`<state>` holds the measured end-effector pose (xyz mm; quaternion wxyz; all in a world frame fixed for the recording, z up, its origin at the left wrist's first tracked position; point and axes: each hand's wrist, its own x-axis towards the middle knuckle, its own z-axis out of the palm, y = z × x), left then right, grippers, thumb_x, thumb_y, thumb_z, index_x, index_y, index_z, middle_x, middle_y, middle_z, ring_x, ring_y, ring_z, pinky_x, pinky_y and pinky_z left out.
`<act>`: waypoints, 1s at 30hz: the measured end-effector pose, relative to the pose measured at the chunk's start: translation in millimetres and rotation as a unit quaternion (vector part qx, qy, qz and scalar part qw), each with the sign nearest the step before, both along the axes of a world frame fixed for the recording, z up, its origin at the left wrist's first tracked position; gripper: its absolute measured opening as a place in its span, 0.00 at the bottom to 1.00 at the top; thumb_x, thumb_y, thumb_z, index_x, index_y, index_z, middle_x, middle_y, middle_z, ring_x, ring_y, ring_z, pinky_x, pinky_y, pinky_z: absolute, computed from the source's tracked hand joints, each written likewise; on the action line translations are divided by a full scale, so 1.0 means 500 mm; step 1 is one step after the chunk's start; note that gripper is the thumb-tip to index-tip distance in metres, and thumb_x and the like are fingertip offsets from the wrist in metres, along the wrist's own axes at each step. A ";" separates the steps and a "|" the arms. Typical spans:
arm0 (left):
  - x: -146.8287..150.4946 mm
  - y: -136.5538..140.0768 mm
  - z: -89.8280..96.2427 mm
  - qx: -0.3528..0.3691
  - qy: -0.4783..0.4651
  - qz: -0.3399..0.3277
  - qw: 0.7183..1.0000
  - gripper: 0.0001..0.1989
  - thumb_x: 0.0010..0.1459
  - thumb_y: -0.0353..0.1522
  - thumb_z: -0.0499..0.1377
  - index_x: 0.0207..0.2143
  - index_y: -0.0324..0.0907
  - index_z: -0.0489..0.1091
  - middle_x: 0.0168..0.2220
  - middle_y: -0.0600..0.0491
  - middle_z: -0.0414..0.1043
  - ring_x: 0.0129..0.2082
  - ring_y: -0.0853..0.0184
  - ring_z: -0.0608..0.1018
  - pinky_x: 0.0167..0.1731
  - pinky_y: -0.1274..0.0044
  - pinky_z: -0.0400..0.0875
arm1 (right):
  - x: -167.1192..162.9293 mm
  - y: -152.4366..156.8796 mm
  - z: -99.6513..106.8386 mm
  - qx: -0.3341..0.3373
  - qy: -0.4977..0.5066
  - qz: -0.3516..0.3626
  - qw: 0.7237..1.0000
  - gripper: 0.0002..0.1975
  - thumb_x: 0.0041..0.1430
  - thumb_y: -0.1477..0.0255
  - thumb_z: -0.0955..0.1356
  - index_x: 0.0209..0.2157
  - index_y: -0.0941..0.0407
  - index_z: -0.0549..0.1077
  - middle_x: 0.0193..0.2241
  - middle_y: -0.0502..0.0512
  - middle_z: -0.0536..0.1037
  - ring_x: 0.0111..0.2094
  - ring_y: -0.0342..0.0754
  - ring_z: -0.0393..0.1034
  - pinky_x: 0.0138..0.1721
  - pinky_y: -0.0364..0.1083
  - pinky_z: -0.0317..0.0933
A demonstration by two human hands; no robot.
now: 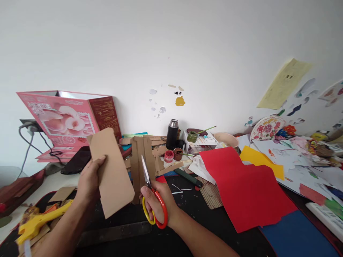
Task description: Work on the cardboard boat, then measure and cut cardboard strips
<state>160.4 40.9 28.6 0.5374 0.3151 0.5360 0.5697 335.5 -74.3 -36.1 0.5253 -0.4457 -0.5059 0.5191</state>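
Near the middle of the table (68, 178), the person's left hand (89, 178) pinches a tan cardboard piece (114, 178) upright, thumb in front; the other fingers are hidden behind it. The right hand (162, 203) is curled through the red and yellow loops of the scissors (146, 175), whose blades point up, apart from the card. Some of its fingers are covered, too.

Towards the table's left back corner stands a pink box (69, 119) with printed fruit. Its lettering is too small for me to read, as are the lines on its dark red side. The black slab (76, 160) before it, probably a phone, is partly covered by the card. A yellow glue gun (40, 219) lies by the left front corner, its lower end cut off from view.

Towards the right edge, a red sheet (249, 189) covers part of a blue one (300, 233). Near the back edge, a rounded fan (268, 128) bears a red character resembling 囍.
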 end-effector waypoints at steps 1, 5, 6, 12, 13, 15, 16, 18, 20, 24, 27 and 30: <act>-0.002 0.007 0.003 -0.014 -0.020 0.016 1.000 0.13 0.45 0.38 0.66 0.34 0.46 0.71 0.23 0.57 0.75 0.18 0.63 0.75 0.18 0.74 0.72 | 0.000 0.000 0.002 0.002 0.005 -0.007 1.000 0.33 0.62 0.36 0.67 0.34 0.54 0.69 0.14 0.41 0.65 0.12 0.40 0.60 0.13 0.39 0.54; -0.005 0.028 -0.001 -0.023 -0.085 0.008 0.996 0.13 0.46 0.35 0.66 0.37 0.45 0.72 0.23 0.59 0.75 0.17 0.67 0.74 0.21 0.75 0.75 | 0.005 0.007 0.009 0.001 0.036 -0.062 0.997 0.34 0.61 0.35 0.67 0.34 0.55 0.70 0.14 0.41 0.65 0.11 0.40 0.59 0.13 0.39 0.53; -0.005 0.031 -0.004 -0.025 -0.090 0.007 0.996 0.14 0.47 0.35 0.67 0.37 0.45 0.72 0.23 0.59 0.75 0.17 0.67 0.74 0.23 0.75 0.76 | 0.009 0.010 0.010 -0.003 0.045 -0.076 0.996 0.34 0.61 0.35 0.67 0.35 0.55 0.70 0.14 0.41 0.65 0.11 0.40 0.59 0.12 0.39 0.53; -0.005 0.042 -0.022 -0.020 -0.048 -0.031 0.998 0.14 0.46 0.35 0.68 0.37 0.45 0.73 0.24 0.55 0.77 0.20 0.62 0.78 0.22 0.74 0.75 | 0.042 0.041 0.014 -0.040 0.055 -0.136 0.988 0.37 0.52 0.31 0.69 0.32 0.55 0.72 0.13 0.41 0.64 0.09 0.41 0.58 0.11 0.40 0.51; -0.007 0.044 -0.024 -0.008 -0.022 -0.056 0.998 0.14 0.45 0.35 0.68 0.36 0.45 0.74 0.25 0.54 0.78 0.22 0.60 0.80 0.23 0.74 0.75 | 0.047 0.045 0.014 -0.043 0.047 -0.145 0.987 0.37 0.51 0.32 0.69 0.32 0.55 0.72 0.13 0.41 0.65 0.09 0.41 0.59 0.11 0.40 0.52; -0.014 0.047 -0.028 0.010 0.041 -0.118 0.992 0.14 0.43 0.37 0.69 0.34 0.44 0.75 0.29 0.50 0.82 0.28 0.56 0.83 0.26 0.74 0.75 | 0.054 0.052 0.014 -0.049 0.030 -0.154 0.986 0.37 0.52 0.32 0.69 0.32 0.56 0.73 0.13 0.42 0.65 0.10 0.41 0.60 0.12 0.40 0.52; -0.019 0.050 -0.030 0.014 0.073 -0.151 0.986 0.14 0.43 0.38 0.70 0.32 0.45 0.75 0.30 0.48 0.83 0.31 0.54 0.84 0.27 0.73 0.76 | 0.056 0.053 0.013 -0.054 0.021 -0.153 0.987 0.37 0.53 0.32 0.69 0.33 0.56 0.73 0.13 0.42 0.66 0.10 0.42 0.60 0.12 0.41 0.53; -0.030 0.055 -0.035 0.018 0.132 -0.200 0.971 0.15 0.41 0.42 0.71 0.29 0.45 0.76 0.32 0.46 0.84 0.35 0.51 0.85 0.31 0.72 0.76 | 0.059 0.055 0.009 -0.066 0.003 -0.142 0.988 0.36 0.54 0.33 0.68 0.34 0.55 0.73 0.13 0.41 0.66 0.10 0.42 0.60 0.12 0.41 0.54; -0.040 0.059 -0.039 0.022 0.189 -0.222 0.956 0.17 0.40 0.46 0.70 0.28 0.45 0.76 0.32 0.45 0.85 0.37 0.48 0.85 0.32 0.71 0.77 | 0.060 0.054 0.001 -0.078 -0.023 -0.127 0.988 0.37 0.54 0.33 0.68 0.34 0.56 0.73 0.13 0.41 0.66 0.10 0.42 0.60 0.12 0.41 0.54; -0.046 0.056 -0.040 0.030 0.248 -0.303 0.920 0.20 0.43 0.50 0.67 0.31 0.46 0.79 0.36 0.47 0.86 0.43 0.46 0.86 0.37 0.69 0.80 | 0.057 0.048 -0.022 -0.107 -0.060 -0.106 0.987 0.38 0.51 0.31 0.67 0.34 0.55 0.72 0.13 0.41 0.66 0.09 0.42 0.60 0.12 0.41 0.55; -0.043 0.052 -0.040 0.013 0.249 -0.372 0.894 0.21 0.46 0.52 0.65 0.34 0.47 0.79 0.39 0.48 0.87 0.46 0.46 0.86 0.41 0.67 0.82 | 0.051 0.045 -0.033 -0.121 -0.057 -0.108 0.985 0.37 0.50 0.31 0.67 0.33 0.54 0.71 0.12 0.41 0.65 0.10 0.42 0.60 0.12 0.41 0.55; -0.044 0.059 -0.051 0.010 0.248 -0.386 0.889 0.21 0.45 0.52 0.66 0.33 0.47 0.79 0.39 0.47 0.87 0.47 0.45 0.86 0.41 0.67 0.82 | 0.043 0.042 -0.037 -0.119 -0.053 -0.097 0.987 0.36 0.52 0.32 0.67 0.33 0.54 0.71 0.13 0.41 0.65 0.10 0.42 0.59 0.12 0.41 0.55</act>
